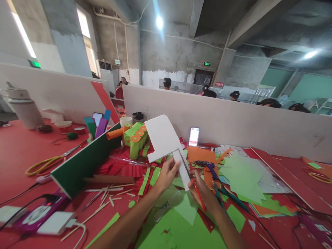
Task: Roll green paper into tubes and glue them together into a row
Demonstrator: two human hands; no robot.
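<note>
A white sheet of stiff card (163,133), cut into an irregular shape with a narrow strip at its lower right, is held up over the table. My left hand (168,173) pinches its lower edge between thumb and fingers. In my right hand (201,188) are red-handled scissors (198,195), their blades lying along the strip of the card. How far the blades are apart is hard to make out. Below both hands lie green paper sheets (181,228). Behind the card stands a green and orange paper model (136,138).
A dark green board (85,162) stands upright on the left, near yellow-handled scissors (44,166) and a purple power strip (38,211). To the right are a glue gun (211,169), pliers (230,195) and layered paper (241,173). A lit phone (194,135) leans against the white partition (233,121).
</note>
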